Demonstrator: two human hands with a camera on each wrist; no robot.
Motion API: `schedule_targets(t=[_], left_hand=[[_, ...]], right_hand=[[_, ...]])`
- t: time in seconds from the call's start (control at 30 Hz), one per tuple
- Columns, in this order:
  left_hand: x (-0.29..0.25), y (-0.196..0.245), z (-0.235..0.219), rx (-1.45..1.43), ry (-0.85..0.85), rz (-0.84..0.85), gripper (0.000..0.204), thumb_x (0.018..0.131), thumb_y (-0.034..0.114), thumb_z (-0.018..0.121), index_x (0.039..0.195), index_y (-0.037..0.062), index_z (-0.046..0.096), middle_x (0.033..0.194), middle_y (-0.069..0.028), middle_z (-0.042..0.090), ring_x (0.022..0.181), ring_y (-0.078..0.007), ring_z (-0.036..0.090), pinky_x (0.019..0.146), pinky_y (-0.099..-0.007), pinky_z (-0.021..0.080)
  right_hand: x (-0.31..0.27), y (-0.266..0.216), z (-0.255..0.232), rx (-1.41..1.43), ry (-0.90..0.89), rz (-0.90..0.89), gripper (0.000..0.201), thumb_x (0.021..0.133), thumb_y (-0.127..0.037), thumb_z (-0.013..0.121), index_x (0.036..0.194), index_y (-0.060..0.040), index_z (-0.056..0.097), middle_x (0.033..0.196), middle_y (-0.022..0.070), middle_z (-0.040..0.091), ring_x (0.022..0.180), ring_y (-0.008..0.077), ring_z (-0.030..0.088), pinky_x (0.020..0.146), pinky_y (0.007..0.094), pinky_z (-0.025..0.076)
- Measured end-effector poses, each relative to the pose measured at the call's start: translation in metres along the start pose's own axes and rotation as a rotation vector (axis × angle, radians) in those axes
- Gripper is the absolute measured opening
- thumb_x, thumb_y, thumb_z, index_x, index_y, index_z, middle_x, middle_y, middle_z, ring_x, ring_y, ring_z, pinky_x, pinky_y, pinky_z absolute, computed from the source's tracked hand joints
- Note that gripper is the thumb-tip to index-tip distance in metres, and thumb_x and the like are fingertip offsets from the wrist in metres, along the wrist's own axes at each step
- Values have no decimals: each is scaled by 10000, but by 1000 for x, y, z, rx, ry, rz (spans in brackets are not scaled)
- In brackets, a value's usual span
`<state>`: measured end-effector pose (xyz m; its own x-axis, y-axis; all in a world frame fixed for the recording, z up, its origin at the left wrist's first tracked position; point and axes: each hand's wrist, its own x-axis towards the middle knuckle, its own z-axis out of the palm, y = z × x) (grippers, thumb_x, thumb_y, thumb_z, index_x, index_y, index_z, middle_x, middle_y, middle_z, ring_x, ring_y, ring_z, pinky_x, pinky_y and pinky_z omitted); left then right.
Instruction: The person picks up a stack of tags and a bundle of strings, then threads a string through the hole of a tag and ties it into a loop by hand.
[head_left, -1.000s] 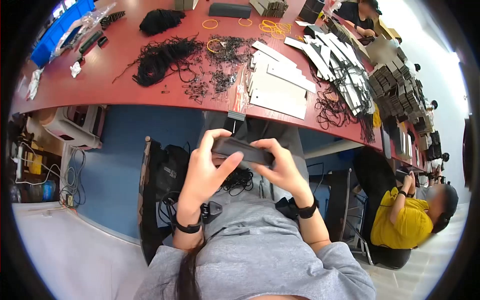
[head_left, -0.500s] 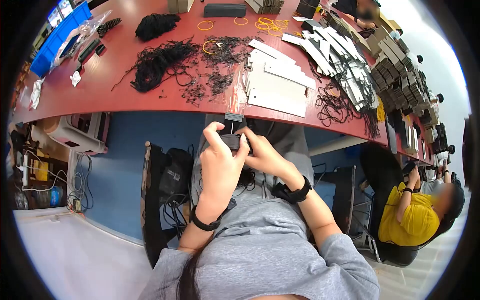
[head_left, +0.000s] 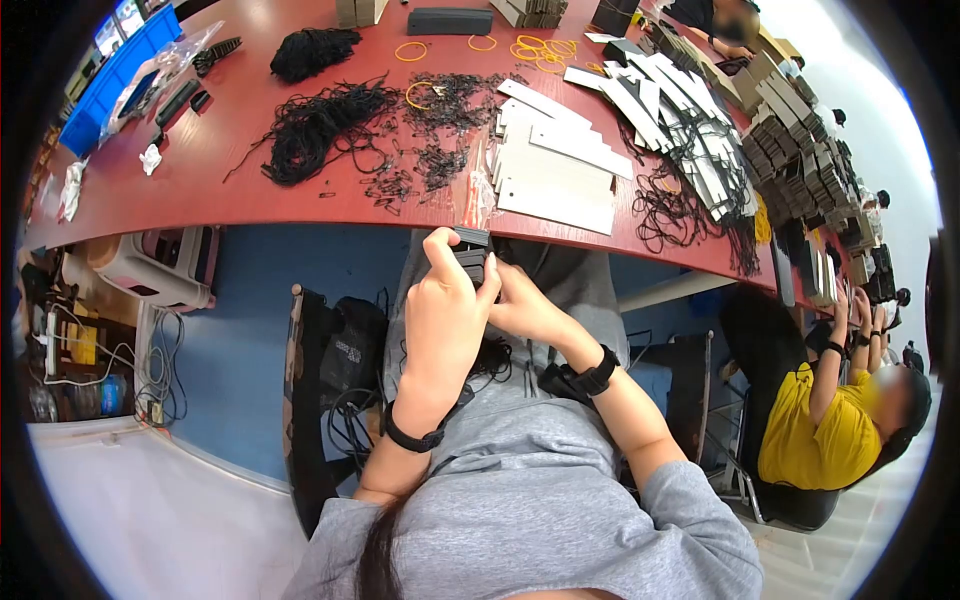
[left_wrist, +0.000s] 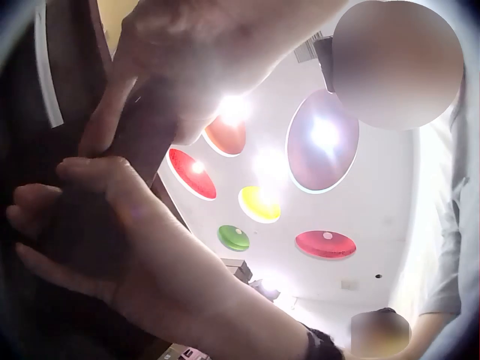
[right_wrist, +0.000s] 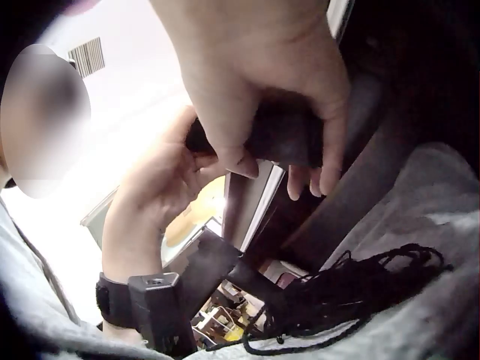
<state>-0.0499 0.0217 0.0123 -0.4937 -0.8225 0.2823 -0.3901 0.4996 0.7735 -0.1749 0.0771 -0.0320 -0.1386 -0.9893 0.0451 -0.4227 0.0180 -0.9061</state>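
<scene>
— What are the fingers doing?
— Those of the left hand [head_left: 438, 318] curl round a dark block [head_left: 471, 263], just above centre in the head view. The right hand [head_left: 533, 308] pinches it too, thumb and fingers spread only as wide as the block, as the right wrist view shows.
— Just beyond?
— A grey piece [head_left: 473, 236] at the near edge of the table [head_left: 250, 170], directly above the block in the frame. Whether they touch, I can't tell.
— Farther up?
— White boards [head_left: 558, 200] right of centre, small black clips [head_left: 438, 165] left of them, a black cord tangle [head_left: 315, 130] at upper left, yellow bands [head_left: 543, 50] near the top.
— And the edges?
— A blue bin [head_left: 112, 85] at far upper left; a person in yellow [head_left: 820, 430] at lower right.
</scene>
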Motion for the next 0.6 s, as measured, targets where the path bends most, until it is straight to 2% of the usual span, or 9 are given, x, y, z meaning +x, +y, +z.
schedule_targets(t=[0.13, 0.23, 0.27, 0.33, 0.37, 0.4, 0.47, 0.5, 0.6], left_hand=[[-1, 1, -7, 4, -59, -16, 472, 868, 193, 686, 1138, 13, 344, 758, -207, 644, 687, -318, 688, 573, -373, 523], [-6, -12, -19, -322, -145, -63, 633, 838, 206, 738, 1258, 23, 301, 908, -185, 673, 811, -202, 691, 675, -292, 539], [-10, -12, -22, -547, -105, -83, 673, 812, 206, 756, 1281, 1, 318, 875, -192, 670, 789, -252, 698, 688, -332, 555], [-11, -9, -41, -515, -160, -242, 631, 812, 147, 751, 1266, -9, 342, 877, -183, 672, 829, -216, 691, 721, -318, 561], [-10, -7, -45, -449, -146, -220, 475, 819, 139, 738, 1169, -18, 458, 873, -169, 674, 814, -214, 693, 703, -311, 559], [-11, -11, -42, -451, -142, -222, 475, 819, 139, 738, 1169, -18, 458, 873, -169, 674, 814, -214, 693, 703, -311, 559], [-11, -22, -32, -354, -94, -54, 331, 837, 135, 726, 1065, -35, 555, 884, -130, 675, 794, -142, 666, 698, -251, 540], [-10, -17, -32, -366, -51, -20, 243, 834, 119, 719, 967, -48, 605, 849, -118, 670, 770, -146, 669, 688, -255, 542], [-11, -18, -34, -237, -32, 62, 215, 824, 90, 718, 948, -52, 615, 833, -124, 665, 756, -157, 673, 676, -265, 542]], right_hand=[[1, 4, 1, -54, -62, 143, 387, 795, -130, 682, 1090, 49, 508, 949, 200, 648, 895, 203, 644, 740, 359, 501], [6, 14, 10, 256, 40, -18, 414, 766, -120, 668, 1114, 49, 522, 982, 175, 645, 895, 208, 631, 785, 340, 500], [6, 17, 10, 253, 38, -18, 414, 766, -120, 668, 1114, 49, 522, 982, 175, 645, 895, 208, 631, 785, 340, 500], [6, 14, 8, 120, 31, 6, 432, 734, -101, 653, 1120, 45, 525, 980, 171, 644, 913, 215, 626, 805, 347, 494], [5, 10, 7, 161, 20, 32, 445, 712, -79, 640, 1126, 38, 526, 983, 169, 639, 926, 218, 620, 818, 349, 489], [5, 10, 7, 160, 16, 32, 445, 712, -79, 640, 1126, 38, 526, 983, 169, 639, 926, 218, 620, 818, 349, 489], [6, 10, 7, 105, 32, -22, 443, 715, -81, 639, 1128, 32, 528, 982, 155, 633, 921, 215, 613, 814, 342, 488], [7, 12, 8, 105, 33, -23, 443, 715, -81, 639, 1128, 32, 528, 982, 155, 633, 921, 215, 613, 814, 342, 488], [8, 20, 13, 174, -10, 18, 436, 722, -84, 638, 1131, 24, 533, 989, 138, 628, 914, 206, 607, 811, 336, 485]])
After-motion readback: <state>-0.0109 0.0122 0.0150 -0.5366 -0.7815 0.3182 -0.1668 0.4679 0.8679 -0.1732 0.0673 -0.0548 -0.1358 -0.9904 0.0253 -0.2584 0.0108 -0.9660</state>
